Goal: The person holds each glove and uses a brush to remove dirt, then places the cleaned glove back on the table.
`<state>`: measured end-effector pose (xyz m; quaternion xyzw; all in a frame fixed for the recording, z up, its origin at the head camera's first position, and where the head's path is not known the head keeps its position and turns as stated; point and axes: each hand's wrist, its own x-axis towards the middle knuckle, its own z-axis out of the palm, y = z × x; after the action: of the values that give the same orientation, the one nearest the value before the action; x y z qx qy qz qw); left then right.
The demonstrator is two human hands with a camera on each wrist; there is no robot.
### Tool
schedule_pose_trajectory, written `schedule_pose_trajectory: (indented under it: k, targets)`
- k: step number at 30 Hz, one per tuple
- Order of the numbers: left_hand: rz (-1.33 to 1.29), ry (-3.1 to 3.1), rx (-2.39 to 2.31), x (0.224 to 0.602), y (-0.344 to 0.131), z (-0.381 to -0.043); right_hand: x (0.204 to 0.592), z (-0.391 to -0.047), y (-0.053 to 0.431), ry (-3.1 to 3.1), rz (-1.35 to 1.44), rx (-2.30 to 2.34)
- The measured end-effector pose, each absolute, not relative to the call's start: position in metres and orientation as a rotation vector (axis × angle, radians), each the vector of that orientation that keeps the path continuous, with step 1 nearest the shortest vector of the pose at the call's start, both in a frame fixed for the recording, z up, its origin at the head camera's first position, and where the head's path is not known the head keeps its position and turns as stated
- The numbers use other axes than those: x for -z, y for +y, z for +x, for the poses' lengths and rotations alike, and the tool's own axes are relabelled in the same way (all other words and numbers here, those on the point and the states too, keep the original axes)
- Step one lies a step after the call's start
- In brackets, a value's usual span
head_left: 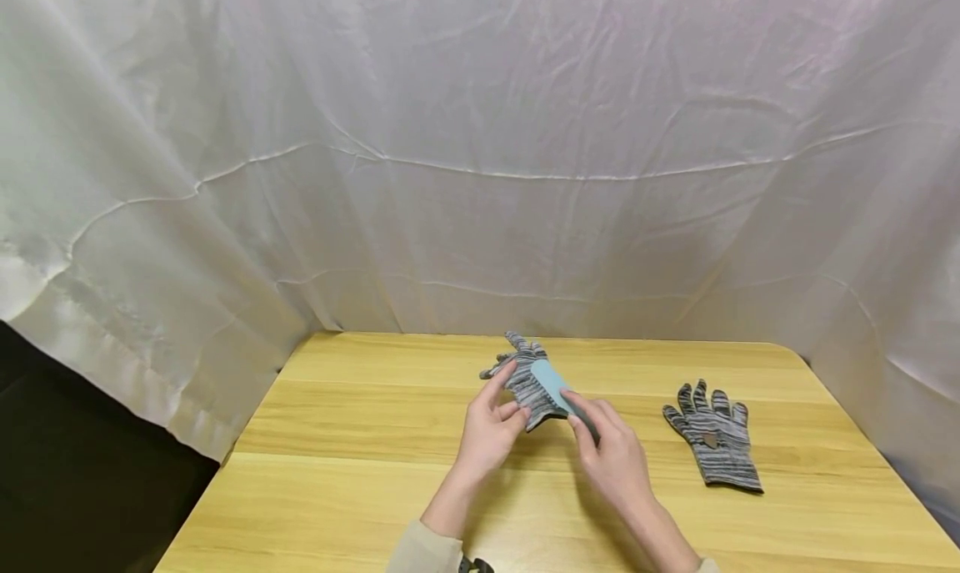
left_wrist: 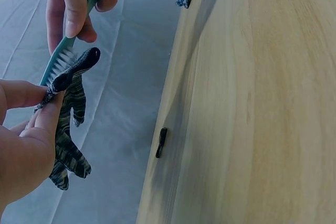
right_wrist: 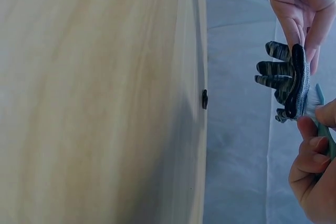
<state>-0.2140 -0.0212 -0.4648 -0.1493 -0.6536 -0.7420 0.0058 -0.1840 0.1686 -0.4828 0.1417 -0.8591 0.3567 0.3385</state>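
Over the pale yellow wood-grain table (head_left: 322, 481), toward its far edge, the person's left hand (head_left: 483, 435) pinches a grey-and-black mottled knit glove (head_left: 519, 383), held up off the surface. The right hand (head_left: 618, 460) grips a light-blue brush (head_left: 550, 381) with pale bristles, set against that glove. A matching knit glove with a brown patch (head_left: 731, 452) lies flat on the table's right part, inside the right edge; a wide stretch of wood separates it from the right hand. Beyond the table's far edge hangs a silvery satiny curtain (head_left: 487, 231).
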Motion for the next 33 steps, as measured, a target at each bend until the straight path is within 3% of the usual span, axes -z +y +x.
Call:
schedule_pose_trajectory:
  k: [33]
  targets:
    - [-0.515,-2.026,2.338,0.464,-0.024,-0.215,0.469,-0.184,0.185,-2.318,0.138,-0.994]
